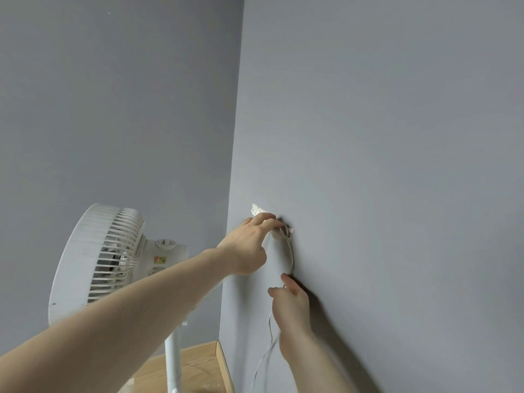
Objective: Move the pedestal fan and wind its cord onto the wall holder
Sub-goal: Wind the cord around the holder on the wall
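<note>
A white pedestal fan (99,256) stands at the lower left, close to the wall corner, its head turned left. Small white wall holder pieces (256,209) stick out of the grey wall. My left hand (249,245) reaches up to the holder and its fingertips pinch the white cord (290,253) there. The cord loops down along the wall to my right hand (292,304), which pinches it lower down. Below that hand the cord hangs slack toward the floor. Most of the holder is hidden behind my left fingers.
Grey walls meet at a corner (235,137) just left of the holder. A wooden floor (198,364) and a light skirting board (222,361) show at the bottom, beside the fan's pole (173,361).
</note>
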The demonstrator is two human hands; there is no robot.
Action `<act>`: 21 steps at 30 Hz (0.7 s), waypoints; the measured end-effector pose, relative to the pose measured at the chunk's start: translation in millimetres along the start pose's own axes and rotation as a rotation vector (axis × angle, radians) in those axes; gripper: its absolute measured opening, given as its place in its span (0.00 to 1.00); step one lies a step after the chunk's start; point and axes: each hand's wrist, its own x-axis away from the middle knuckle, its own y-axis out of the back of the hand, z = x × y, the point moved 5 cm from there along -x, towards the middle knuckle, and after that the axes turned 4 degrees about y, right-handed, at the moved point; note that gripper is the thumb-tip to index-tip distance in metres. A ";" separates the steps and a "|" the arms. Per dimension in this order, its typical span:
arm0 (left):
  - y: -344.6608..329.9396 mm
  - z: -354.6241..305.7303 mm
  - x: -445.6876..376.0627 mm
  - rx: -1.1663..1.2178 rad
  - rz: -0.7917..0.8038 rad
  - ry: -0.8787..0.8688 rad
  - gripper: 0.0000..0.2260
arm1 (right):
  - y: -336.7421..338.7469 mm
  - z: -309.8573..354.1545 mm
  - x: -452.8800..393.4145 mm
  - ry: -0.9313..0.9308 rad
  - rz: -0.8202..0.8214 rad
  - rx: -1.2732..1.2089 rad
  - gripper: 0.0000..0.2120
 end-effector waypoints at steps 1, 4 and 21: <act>-0.7 0.8 -0.3 -0.001 -0.008 -0.014 0.38 | -3.3 -2.9 -3.9 -0.014 0.002 -0.042 0.28; -3.9 7.0 -4.6 -0.011 -0.033 -0.058 0.38 | -13.0 -19.8 -17.8 -0.011 0.026 -0.094 0.28; -15.3 70.3 -41.7 0.279 -0.301 0.234 0.25 | -42.3 -22.9 -83.1 -0.119 0.138 -0.512 0.18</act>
